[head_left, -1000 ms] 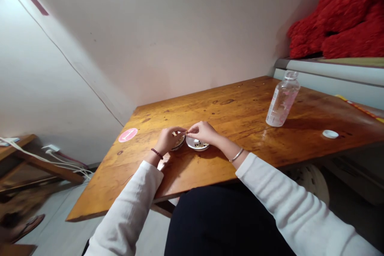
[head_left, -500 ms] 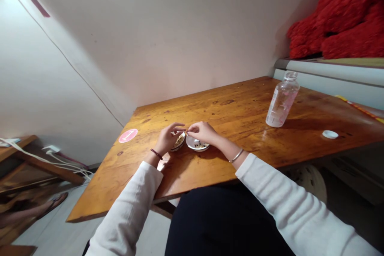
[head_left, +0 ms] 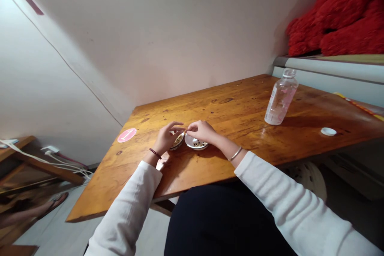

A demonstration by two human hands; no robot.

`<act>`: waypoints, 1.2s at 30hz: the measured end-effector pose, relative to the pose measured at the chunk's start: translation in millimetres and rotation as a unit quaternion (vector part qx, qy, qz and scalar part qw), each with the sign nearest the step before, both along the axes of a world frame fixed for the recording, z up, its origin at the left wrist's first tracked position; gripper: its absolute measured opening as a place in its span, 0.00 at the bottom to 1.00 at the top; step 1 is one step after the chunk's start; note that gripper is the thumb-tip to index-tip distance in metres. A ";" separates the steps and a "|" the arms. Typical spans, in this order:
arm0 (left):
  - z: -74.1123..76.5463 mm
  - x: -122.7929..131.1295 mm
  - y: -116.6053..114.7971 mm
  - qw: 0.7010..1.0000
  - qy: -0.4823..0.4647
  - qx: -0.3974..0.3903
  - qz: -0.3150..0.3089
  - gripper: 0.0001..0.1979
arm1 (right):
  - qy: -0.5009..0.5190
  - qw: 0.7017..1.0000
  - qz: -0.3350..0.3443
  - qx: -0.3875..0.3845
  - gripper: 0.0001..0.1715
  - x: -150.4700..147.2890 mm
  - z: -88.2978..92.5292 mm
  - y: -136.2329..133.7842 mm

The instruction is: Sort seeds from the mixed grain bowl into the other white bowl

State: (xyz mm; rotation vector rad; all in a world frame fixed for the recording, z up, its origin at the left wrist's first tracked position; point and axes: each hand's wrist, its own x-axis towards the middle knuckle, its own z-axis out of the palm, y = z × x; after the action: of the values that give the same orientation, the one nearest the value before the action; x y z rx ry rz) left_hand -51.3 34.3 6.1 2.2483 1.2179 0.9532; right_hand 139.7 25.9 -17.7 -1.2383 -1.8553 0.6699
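Note:
Two small white bowls stand side by side near the table's front edge. The left bowl (head_left: 178, 141) holds pale grains and is partly covered by my left hand (head_left: 167, 137), whose thumb and fingers come together at its far rim. The right bowl (head_left: 196, 143) holds pale and dark grains. Over its far left rim is my right hand (head_left: 201, 130), closed in a pinch. The fingertips of both hands nearly meet between the bowls. Whatever either pinch holds is too small to name.
On the wooden table (head_left: 228, 116) stand an uncapped clear bottle (head_left: 281, 98), a white cap (head_left: 329, 131) and a round pink sticker (head_left: 127, 135). A red plush (head_left: 345, 16) lies at the back right. A person's foot (head_left: 54, 202) shows at the lower left.
The view has shifted slightly. Both hands keep nearly the same pose over the bowls, with only small finger movement.

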 end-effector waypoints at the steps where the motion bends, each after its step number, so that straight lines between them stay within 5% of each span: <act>1: -0.4 -0.1 0.3 1.000 -0.002 0.001 0.000 0.17 | -0.001 1.000 -0.002 0.001 0.10 0.0 -0.4 0.4; 36: 0.3 0.4 -0.2 1.000 -0.008 0.001 -0.010 0.15 | -0.018 1.000 -0.004 0.002 0.11 0.6 2.5 -1.9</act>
State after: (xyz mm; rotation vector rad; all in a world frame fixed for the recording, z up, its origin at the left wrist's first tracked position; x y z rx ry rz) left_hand -50.9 34.1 6.3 2.2467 1.1871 0.9641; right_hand 140.3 24.0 -15.3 -1.2623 -1.8798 0.6442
